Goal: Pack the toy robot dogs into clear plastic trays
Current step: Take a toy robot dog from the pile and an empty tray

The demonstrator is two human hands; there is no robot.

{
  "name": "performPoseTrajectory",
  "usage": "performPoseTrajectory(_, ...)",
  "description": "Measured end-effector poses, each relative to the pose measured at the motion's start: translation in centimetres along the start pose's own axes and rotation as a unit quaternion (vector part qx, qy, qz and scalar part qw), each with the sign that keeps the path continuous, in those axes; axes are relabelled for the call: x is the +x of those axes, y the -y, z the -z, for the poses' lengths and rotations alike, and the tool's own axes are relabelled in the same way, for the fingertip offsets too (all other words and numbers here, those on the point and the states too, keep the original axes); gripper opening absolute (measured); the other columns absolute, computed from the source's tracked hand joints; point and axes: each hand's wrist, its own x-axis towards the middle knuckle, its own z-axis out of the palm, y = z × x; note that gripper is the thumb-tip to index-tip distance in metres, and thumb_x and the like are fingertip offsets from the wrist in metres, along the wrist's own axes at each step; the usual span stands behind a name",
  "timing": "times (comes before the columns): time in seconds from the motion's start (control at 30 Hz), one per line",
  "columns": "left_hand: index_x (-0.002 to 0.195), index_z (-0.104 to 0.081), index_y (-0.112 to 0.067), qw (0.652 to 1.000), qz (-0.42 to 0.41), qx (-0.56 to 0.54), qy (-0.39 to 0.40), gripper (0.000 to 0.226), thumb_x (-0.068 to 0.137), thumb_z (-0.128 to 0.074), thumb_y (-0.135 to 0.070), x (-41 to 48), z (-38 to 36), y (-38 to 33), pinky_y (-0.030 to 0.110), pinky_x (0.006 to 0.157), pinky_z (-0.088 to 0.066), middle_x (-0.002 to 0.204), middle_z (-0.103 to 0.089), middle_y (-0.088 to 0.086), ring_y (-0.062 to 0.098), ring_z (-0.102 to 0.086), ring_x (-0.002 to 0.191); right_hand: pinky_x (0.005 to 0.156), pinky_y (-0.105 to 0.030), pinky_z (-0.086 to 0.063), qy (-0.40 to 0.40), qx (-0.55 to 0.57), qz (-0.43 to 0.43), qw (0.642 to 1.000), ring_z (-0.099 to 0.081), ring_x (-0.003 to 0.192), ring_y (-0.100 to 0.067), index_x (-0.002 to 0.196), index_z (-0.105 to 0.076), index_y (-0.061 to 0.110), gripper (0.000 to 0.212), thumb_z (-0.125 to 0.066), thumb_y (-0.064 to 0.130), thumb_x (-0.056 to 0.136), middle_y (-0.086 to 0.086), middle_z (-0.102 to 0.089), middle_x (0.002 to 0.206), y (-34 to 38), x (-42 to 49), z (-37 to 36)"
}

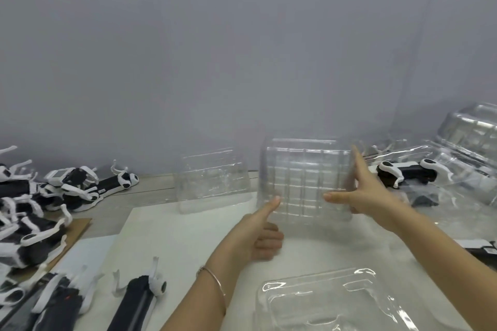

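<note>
The task seems to be in its early part. Both hands hold one clear tray (pixel 306 183) upright above the middle of the bench (pixel 166 236), and this tray has no dog in it. The left hand (pixel 265 231) grips its lower left corner, with the thumb on the front face and the fingers curled below. The right hand (pixel 360 193) pinches its right edge, with the thumb in front and the fingers behind.

Seen from this tray, a heap of toy robot dogs (pixel 40 209) lies unpacked at 9 o'clock, and more loose dogs (pixel 139 301) lie at 7 o'clock. Just beside it, also at 9 o'clock, a second tray (pixel 212 180) stands near the wall (pixel 242 62); I see no dog in it. At 6 o'clock a third tray (pixel 336 301) lies flat and unfilled. At 2 o'clock there is a stack of trays (pixel 476 131).

At 3 o'clock one dog (pixel 408 172) lies among clear plastic. I judge it is already packed, but I cannot tell for sure. By my judgement, nearly all the dogs are left to pack.
</note>
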Motion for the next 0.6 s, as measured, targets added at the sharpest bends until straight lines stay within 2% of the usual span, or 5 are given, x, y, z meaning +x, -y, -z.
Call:
performPoseTrajectory(0.1,0.078,-0.040,-0.015,0.998,-0.017,0.020,-0.061,0.047,0.084,-0.071,-0.051,0.6,1.0,0.5,0.025,0.049,-0.034,0.075,-0.047,0.011,0.018,-0.037,0.049,0.106,-0.031,-0.031,0.009,-0.056,0.000,0.998,-0.019,0.148,-0.016,0.153,0.011,0.041,0.130,-0.085,0.006,0.072,0.006,-0.010,0.163,0.0,1.1,-1.3)
performPoseTrajectory(0.2,0.101,-0.054,-0.006,0.995,-0.031,0.027,-0.086,0.040,0.088,-0.070,-0.040,0.9,1.5,0.0,0.027,0.051,-0.044,0.077,-0.058,0.012,0.020,-0.049,0.052,0.106,-0.034,-0.034,-0.030,-0.133,-0.016,0.990,-0.034,0.142,-0.028,0.152,0.022,0.024,0.126,-0.081,0.016,0.080,-0.008,-0.028,0.159,-0.5,2.2,-2.6)
performPoseTrajectory(0.37,0.150,-0.022,-0.037,0.997,-0.032,0.068,-0.025,0.077,0.089,-0.069,-0.038,1.4,2.4,-1.4,0.032,0.065,-0.057,0.121,-0.054,0.011,0.023,-0.064,0.078,0.092,-0.037,-0.042,-0.093,-0.165,-0.008,0.982,-0.054,0.123,-0.036,0.155,0.011,0.012,0.104,-0.070,0.026,0.090,-0.022,-0.053,0.139,-1.0,3.0,-4.9)
performPoseTrajectory(0.5,0.153,-0.014,-0.039,0.995,-0.052,0.081,-0.015,0.076,0.095,-0.062,-0.033,1.4,1.8,-2.1,0.033,0.077,-0.053,0.132,-0.044,0.009,0.022,-0.060,0.090,0.096,-0.036,-0.041,-0.092,-0.171,-0.008,0.981,-0.049,0.130,-0.035,0.155,0.002,0.008,0.097,-0.069,0.027,0.091,-0.018,-0.044,0.148,-0.8,3.3,-5.8)
performPoseTrajectory(0.6,0.152,-0.022,-0.025,0.993,-0.083,0.053,-0.066,0.064,0.098,-0.057,-0.028,-0.1,2.0,-2.6,0.034,0.079,-0.050,0.126,-0.047,0.006,0.024,-0.059,0.097,0.104,-0.037,-0.037,-0.059,-0.181,-0.010,0.982,-0.044,0.135,-0.035,0.154,0.013,0.009,0.106,-0.070,0.025,0.090,-0.020,-0.039,0.151,-0.1,3.2,-5.1)
